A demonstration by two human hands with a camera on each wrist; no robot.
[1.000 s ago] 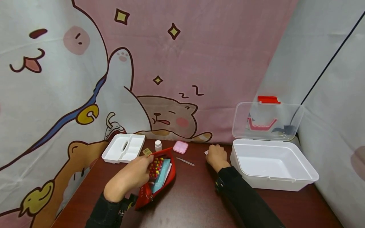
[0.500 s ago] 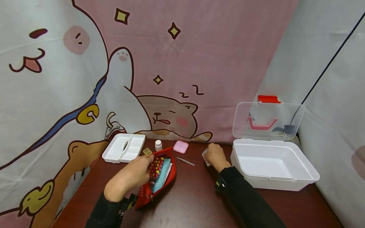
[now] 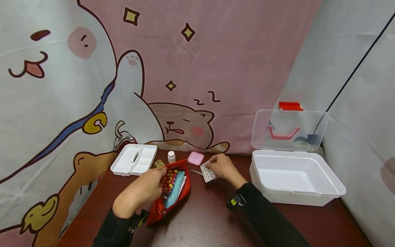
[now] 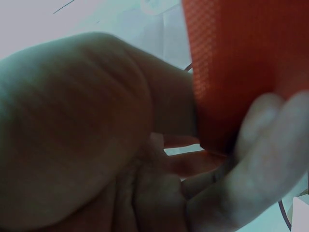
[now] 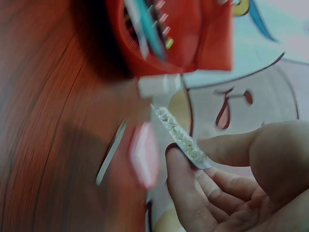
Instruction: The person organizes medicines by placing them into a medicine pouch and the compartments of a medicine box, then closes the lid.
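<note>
- a silver blister pack point(image 3: 208, 173) is sitting in the right hand point(image 3: 224, 167), between the red pouch point(image 3: 187, 188) and the white box point(image 3: 299, 173), nearer the pouch.
- the right thumb and a finger are pinching the pack at one end; the far end is sticking out unsupported, tilted in the right wrist view.
- the pack could be slipping or swivelling if that pinch loosens; squeezing hard on the bubbles might be denting them or popping a tablet.
- the left hand point(image 3: 148, 187) is pinching the pouch's upper edge, thumb on one side of the red fabric, fingers on the other; the mouth is standing open.
- if that edge sags, the mouth could be narrowing and catching anything brought to it.
- inside, red-and-yellow capsules point(image 3: 168, 180), a blue packet point(image 3: 176, 192) and a white packet point(image 3: 182, 188) are leaning together; crowding could be blocking one more flat item, or tipping could be spilling them.
- a thin pale tool point(image 5: 110, 153) is lying on the table, its near end passing behind the pack in the head view; a low hand could be knocking it.
- a pink case point(image 3: 195, 158) is lying just beyond the pack.
- a small white bottle point(image 3: 171, 157) is standing behind the pouch; a sideways pull on the pouch might be toppling it.
- a yellowish piece point(image 3: 159, 164) is lying between bottle and white tray point(image 3: 134, 161), too small to identify.
- the box's clear lid point(image 3: 291, 132) is standing raised at the right.
</note>
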